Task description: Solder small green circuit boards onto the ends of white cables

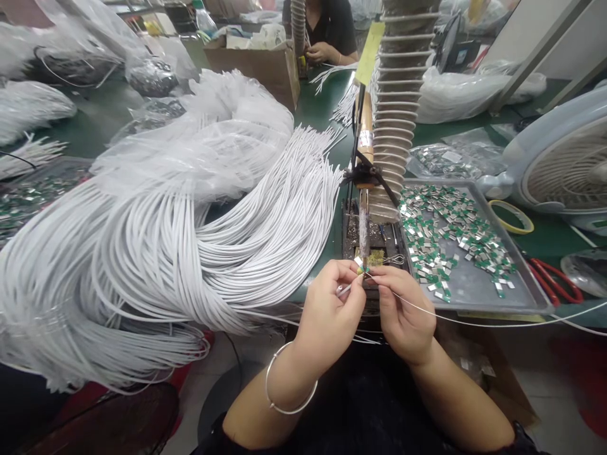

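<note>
My left hand (329, 309) is closed in a pinch on the end of a thin white cable (346, 289) and a small green-and-silver connector piece (361, 266). My right hand (403, 306) is also closed, pinching a thin wire (474, 319) that trails off to the right. Both hands meet just under the tip of a soldering iron (364, 221) held upright in a stand (367, 237). A silver bangle (289, 385) circles my left wrist.
A huge bundle of white cables (165, 253) with plastic bags fills the left. A grey tray (478, 291) of several green connector pieces lies to the right, with red scissors (554, 278), a tape roll (512, 215) and a fan (564, 164). Another person (327, 31) works across the table.
</note>
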Motion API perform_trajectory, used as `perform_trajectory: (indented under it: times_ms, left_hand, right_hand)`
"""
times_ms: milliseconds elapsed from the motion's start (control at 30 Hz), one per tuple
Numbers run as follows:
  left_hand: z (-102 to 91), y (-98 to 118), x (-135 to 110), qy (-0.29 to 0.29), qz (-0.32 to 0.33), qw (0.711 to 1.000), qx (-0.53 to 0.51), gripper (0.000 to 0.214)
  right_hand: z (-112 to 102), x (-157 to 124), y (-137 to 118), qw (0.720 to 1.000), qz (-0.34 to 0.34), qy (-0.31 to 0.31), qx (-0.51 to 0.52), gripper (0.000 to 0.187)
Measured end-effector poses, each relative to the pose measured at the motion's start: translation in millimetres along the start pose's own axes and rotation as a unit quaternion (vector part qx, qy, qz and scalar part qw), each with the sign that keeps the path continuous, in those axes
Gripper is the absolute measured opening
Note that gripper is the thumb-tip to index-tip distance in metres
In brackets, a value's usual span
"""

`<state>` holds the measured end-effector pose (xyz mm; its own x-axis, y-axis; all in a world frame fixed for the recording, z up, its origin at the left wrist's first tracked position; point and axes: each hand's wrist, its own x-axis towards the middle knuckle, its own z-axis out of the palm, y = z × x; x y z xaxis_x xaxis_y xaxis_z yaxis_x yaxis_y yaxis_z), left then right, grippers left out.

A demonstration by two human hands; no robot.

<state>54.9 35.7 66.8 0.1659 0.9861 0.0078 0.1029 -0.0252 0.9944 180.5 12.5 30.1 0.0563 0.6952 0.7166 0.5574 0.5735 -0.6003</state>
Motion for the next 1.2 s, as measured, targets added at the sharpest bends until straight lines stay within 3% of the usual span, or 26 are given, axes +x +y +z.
perform_trajectory:
  times_ms: [533,700,867,1033,1200]
  left_hand:
    - [1.4,-12,-7,-0.013,-0.013,1.000,-0.011,0.007]
    - [-2.0,-25,-16,-0.079,0.008,0.997,0.025,0.009]
    - [-7.0,-33,-27,-0.196,0.053,0.976,0.077,0.014]
    - [-8.8,-33,-34,-0.184,0.068,0.972,0.128,0.017]
    - [-8.7,-31,-32,-0.171,-0.038,0.979,0.101,0.018]
  right_hand:
    - [-4,-6,-2,1.000,0.020,-0.023,-0.001,0.025]
    - [-13,-12,-4,0.999,0.019,-0.045,-0.012,0.024]
    - [-26,-17,-8,0.997,0.038,-0.044,-0.044,0.025]
    - [-39,-14,-1,0.991,0.066,-0.016,-0.115,0.027]
    - [-56,2,19,0.961,0.083,-0.036,-0.262,0.016]
